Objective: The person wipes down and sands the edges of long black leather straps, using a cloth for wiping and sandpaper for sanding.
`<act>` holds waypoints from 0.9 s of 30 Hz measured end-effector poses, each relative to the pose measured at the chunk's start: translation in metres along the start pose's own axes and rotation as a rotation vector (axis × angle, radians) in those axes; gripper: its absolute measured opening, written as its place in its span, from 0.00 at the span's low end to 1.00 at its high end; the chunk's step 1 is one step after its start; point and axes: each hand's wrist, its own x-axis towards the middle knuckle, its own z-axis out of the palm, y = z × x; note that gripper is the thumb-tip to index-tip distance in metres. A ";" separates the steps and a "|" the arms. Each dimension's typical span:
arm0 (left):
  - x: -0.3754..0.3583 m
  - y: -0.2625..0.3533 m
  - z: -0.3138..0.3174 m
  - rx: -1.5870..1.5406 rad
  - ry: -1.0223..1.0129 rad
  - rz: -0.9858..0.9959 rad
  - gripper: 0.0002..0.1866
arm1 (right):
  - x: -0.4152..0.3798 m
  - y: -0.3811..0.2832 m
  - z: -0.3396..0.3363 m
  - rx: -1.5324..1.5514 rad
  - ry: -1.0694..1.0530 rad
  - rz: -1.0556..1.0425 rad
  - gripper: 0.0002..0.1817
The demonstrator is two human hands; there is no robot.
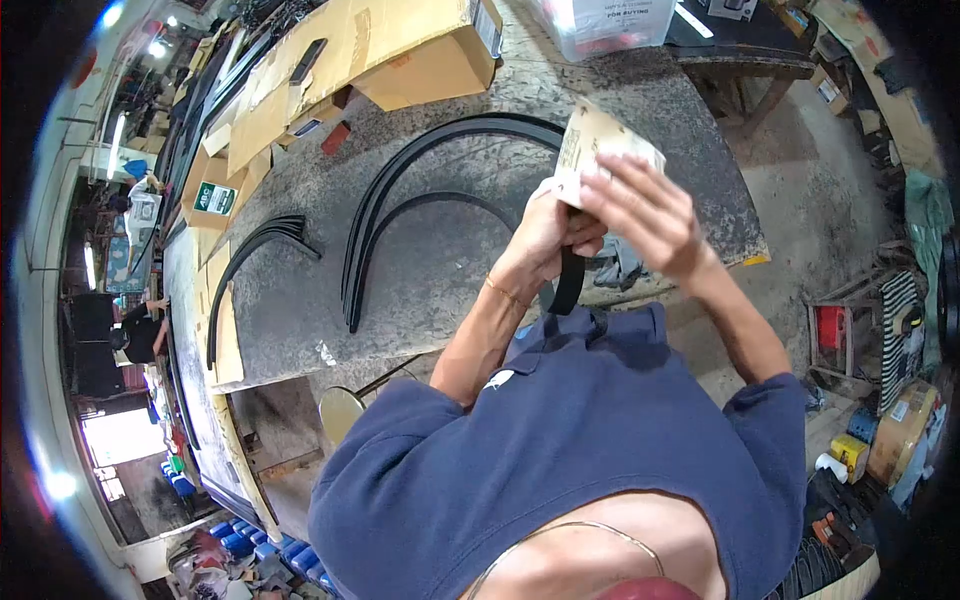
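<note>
My left hand (548,232) is closed around a black strap (568,282), whose lower end hangs below my fist near my shirt. Over that fist, my right hand (645,215) presses its fingers together against a cream sheet (592,140) with dark print, perhaps the backing of sandpaper. My right fingers are slightly blurred, and the palm side is hidden. Several long black strips (375,190) lie curved on the worn table beyond my left hand. A shorter bundle of black strips (262,236) lies farther left.
An opened cardboard box (430,75) stands along the table's far edge, with a dark phone-like object (308,62) on its flap. A clear plastic bin (610,30) is at the back. A small reddish block (336,138) sits near the box. Another person (140,335) is far left.
</note>
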 end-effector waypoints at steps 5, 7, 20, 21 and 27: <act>-0.004 0.000 0.001 -0.040 -0.086 -0.002 0.15 | -0.006 0.018 0.009 -0.087 -0.013 0.221 0.12; -0.009 0.001 0.011 0.005 0.049 0.022 0.14 | 0.005 -0.010 -0.003 -0.007 -0.010 0.045 0.13; -0.021 -0.002 0.017 0.189 -0.036 0.276 0.19 | -0.003 -0.010 -0.011 0.058 0.005 0.554 0.32; -0.022 -0.002 0.019 0.189 -0.036 0.269 0.19 | 0.002 -0.017 -0.017 0.084 0.009 0.509 0.32; -0.021 -0.006 0.022 0.203 -0.007 0.287 0.19 | 0.004 -0.022 -0.026 0.061 -0.050 0.416 0.30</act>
